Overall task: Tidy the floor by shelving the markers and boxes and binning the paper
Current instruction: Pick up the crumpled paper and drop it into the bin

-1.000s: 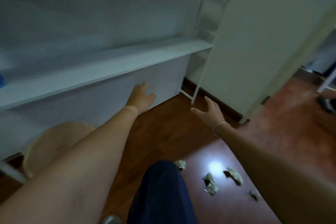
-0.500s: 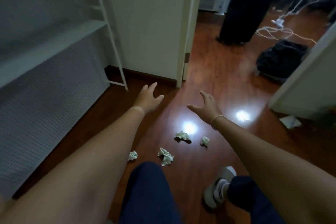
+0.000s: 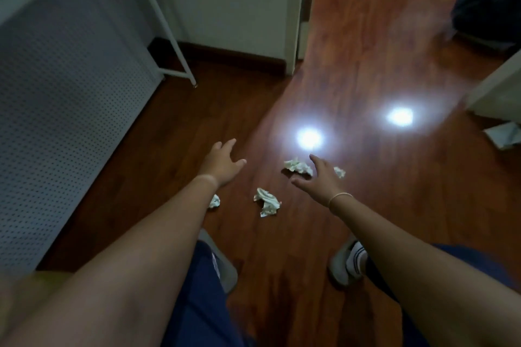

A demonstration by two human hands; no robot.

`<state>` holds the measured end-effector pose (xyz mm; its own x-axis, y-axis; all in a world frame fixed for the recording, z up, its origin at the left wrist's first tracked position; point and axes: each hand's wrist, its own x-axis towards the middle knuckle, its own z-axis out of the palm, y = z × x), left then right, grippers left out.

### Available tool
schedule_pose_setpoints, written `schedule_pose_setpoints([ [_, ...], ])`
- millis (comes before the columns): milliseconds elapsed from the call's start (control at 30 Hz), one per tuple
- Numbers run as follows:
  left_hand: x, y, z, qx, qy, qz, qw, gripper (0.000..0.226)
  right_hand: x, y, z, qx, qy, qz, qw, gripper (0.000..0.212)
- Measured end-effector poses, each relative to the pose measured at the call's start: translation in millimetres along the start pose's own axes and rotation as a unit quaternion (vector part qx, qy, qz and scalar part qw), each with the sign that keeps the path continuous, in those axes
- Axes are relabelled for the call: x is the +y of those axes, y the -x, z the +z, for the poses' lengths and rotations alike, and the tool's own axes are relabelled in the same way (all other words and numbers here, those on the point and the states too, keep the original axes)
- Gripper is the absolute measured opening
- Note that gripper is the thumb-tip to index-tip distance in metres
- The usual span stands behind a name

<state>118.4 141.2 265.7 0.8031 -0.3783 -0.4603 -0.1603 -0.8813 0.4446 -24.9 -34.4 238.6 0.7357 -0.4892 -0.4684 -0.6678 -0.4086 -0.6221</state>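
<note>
Wooden floor [image 3: 352,65]: reddish planks, two light glares. White perforated shelf unit [image 3: 56,93] at left. Left hand [image 3: 221,162], right hand [image 3: 321,180]: fingers spread, grasping nothing, above floor. Four crumpled paper balls [image 3: 267,201] on floor near hands.

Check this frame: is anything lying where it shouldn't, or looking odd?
Yes. Four crumpled paper wads litter the wooden floor: one by the left forearm, one central, one by the right hand's fingers, one just beyond that hand. A flatter scrap of paper lies at the right edge. Both hands are empty.
</note>
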Motion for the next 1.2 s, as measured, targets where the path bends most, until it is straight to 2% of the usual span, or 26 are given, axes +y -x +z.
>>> schedule_pose_setpoints([
  [267,-105,-92,76,-0.104,-0.035,-0.116,0.987,0.069,36,-91,122,-0.153,0.072,0.023,0.985,0.08],
  [567,-192,-173,163,-0.139,-0.068,-0.18,0.971,0.069,86,-173,227,-0.24,0.159,0.035,0.957,0.081],
  [700,-220,-182,197,-0.137,-0.068,-0.199,0.968,0.069,103,-185,253,-0.224,0.191,0.035,0.955,0.078],
  [800,-232,-182,211,-0.107,-0.043,-0.195,0.974,0.057,111,-188,263,-0.191,0.215,0.01,0.958,0.076],
  [900,-236,-183,210,-0.077,-0.018,-0.188,0.979,0.046,109,-191,265,-0.19,0.223,0.003,0.956,0.075],
  [1100,-212,-176,146,-0.057,0.023,-0.162,0.985,0.045,54,-177,230,-0.149,0.168,-0.011,0.974,0.074],
  [1200,-192,-164,74,0.0,0.047,-0.144,0.988,0.044,-11,-166,192,-0.118,0.137,-0.06,0.982,0.068],
])
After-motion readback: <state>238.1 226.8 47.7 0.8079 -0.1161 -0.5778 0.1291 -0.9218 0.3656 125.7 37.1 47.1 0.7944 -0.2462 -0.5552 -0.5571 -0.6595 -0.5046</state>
